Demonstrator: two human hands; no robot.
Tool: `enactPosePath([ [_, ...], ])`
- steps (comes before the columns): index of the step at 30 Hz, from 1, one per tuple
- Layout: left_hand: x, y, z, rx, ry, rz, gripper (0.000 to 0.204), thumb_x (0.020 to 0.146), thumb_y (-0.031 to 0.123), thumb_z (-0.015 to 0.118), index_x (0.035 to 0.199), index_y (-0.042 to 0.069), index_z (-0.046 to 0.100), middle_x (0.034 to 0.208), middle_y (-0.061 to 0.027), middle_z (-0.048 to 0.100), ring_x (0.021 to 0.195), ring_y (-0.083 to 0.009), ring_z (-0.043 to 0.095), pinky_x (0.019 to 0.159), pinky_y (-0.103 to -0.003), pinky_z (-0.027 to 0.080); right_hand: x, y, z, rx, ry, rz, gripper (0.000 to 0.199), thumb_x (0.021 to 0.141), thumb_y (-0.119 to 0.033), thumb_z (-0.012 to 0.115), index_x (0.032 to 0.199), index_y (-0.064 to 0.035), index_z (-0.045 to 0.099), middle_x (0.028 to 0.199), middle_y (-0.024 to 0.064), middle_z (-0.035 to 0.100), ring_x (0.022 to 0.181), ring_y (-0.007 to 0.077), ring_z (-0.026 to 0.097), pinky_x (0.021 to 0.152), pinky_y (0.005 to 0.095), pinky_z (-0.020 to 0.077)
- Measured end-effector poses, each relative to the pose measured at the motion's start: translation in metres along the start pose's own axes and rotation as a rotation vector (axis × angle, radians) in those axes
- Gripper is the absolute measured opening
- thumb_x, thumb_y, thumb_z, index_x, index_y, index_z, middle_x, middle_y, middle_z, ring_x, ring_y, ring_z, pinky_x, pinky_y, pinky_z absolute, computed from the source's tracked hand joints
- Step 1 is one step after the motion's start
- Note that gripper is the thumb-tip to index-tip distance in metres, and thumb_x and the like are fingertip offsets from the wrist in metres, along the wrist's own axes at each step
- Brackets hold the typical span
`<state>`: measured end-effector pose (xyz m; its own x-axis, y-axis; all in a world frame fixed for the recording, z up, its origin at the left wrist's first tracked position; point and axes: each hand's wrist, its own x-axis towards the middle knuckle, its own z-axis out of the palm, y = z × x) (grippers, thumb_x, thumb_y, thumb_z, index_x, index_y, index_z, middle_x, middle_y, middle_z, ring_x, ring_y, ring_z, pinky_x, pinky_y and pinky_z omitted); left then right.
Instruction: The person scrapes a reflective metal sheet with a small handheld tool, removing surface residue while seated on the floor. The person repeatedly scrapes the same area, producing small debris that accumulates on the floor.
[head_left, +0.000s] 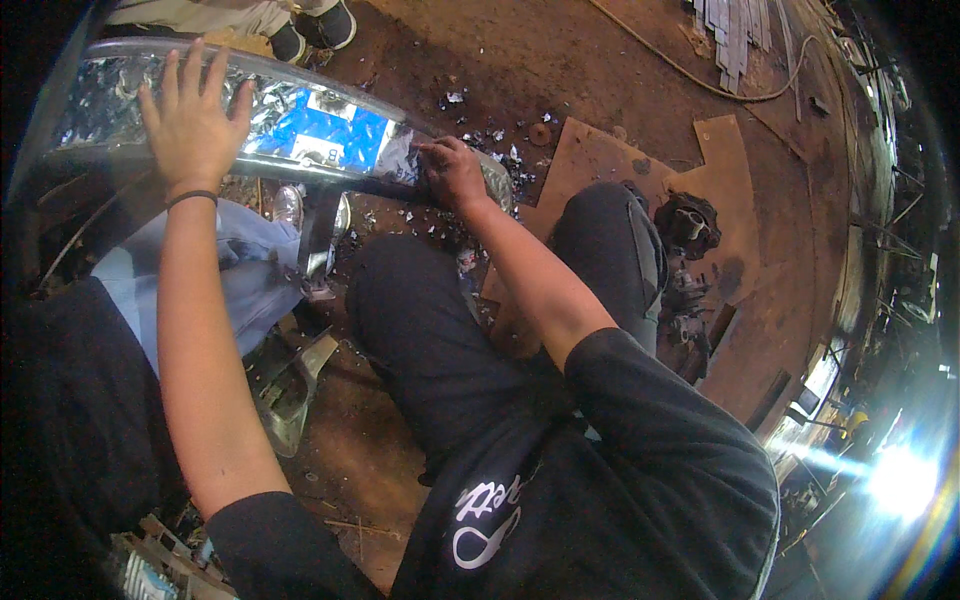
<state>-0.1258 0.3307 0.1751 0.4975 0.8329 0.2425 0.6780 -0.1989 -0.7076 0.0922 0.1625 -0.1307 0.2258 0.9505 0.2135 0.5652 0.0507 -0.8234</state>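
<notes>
A long curved shiny metal part lies across the upper left; its surface is covered with silver film and a blue patch. My left hand rests flat on top of it, fingers spread. At the part's right end my right hand has its fingers curled against the lower edge; whether it pinches something there I cannot tell. My knees in black trousers are below the part, over a brown dusty floor.
Small torn scraps of film litter the floor near the right hand. Another person's shoes stand at the top. Rusty flat plates and dark machine parts lie right. Light blue cloth lies under my left forearm.
</notes>
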Motion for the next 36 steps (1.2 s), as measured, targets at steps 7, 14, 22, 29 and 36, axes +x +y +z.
enactPosePath([
  [7, 0.01, 0.007, -0.001, -0.041, 0.023, 0.009, 0.054, 0.097, 0.053, 0.057, 0.145, 0.026, 0.059, 0.159, 0.0009, 0.047, 0.149, -0.0246, 0.037, 0.122, -0.057, 0.023, -0.018, 0.024, 0.016, -0.178, -0.116, 0.08, 0.029, 0.094, -0.018, 0.066, 0.121, -0.0061, 0.066, 0.118, 0.0181, 0.066, 0.106, 0.0407, 0.063, 0.089, 0.0472, 0.0528],
  [14, -0.005, -0.006, 0.005, -0.028, 0.014, -0.003, 0.054, 0.098, 0.053, 0.056, 0.144, 0.026, 0.06, 0.159, 0.0007, 0.046, 0.149, -0.025, 0.037, 0.122, -0.057, 0.023, -0.04, -0.015, -0.002, -0.058, -0.417, 0.462, 0.025, 0.098, -0.026, 0.062, 0.11, -0.0045, 0.068, 0.115, 0.0196, 0.068, 0.102, 0.0423, 0.064, 0.087, 0.0479, 0.0531],
  [22, 0.004, 0.001, 0.001, -0.012, -0.001, 0.006, 0.054, 0.098, 0.053, 0.056, 0.145, 0.026, 0.059, 0.159, 0.0011, 0.047, 0.149, -0.0244, 0.038, 0.123, -0.057, 0.023, 0.006, 0.009, -0.007, 0.085, 0.019, 0.186, 0.027, 0.084, -0.014, 0.076, 0.108, -0.0032, 0.074, 0.11, 0.0202, 0.07, 0.1, 0.0403, 0.068, 0.089, 0.0473, 0.055],
  [29, 0.005, 0.003, -0.001, -0.016, -0.009, 0.008, 0.053, 0.098, 0.054, 0.055, 0.144, 0.027, 0.06, 0.159, 0.002, 0.046, 0.15, -0.0238, 0.037, 0.123, -0.058, 0.022, 0.007, 0.014, -0.006, -0.021, -0.042, 0.177, 0.027, 0.081, -0.019, 0.077, 0.105, -0.0072, 0.077, 0.107, 0.0147, 0.072, 0.099, 0.0382, 0.068, 0.089, 0.0454, 0.0554],
  [36, 0.005, 0.001, 0.001, -0.01, -0.014, 0.0, 0.054, 0.098, 0.054, 0.056, 0.144, 0.027, 0.059, 0.159, 0.0018, 0.046, 0.15, -0.0239, 0.036, 0.123, -0.059, 0.021, -0.005, 0.013, 0.003, -0.072, 0.057, 0.108, 0.019, 0.087, -0.018, 0.076, 0.101, -0.0052, 0.077, 0.102, 0.0162, 0.072, 0.095, 0.036, 0.07, 0.084, 0.0422, 0.056],
])
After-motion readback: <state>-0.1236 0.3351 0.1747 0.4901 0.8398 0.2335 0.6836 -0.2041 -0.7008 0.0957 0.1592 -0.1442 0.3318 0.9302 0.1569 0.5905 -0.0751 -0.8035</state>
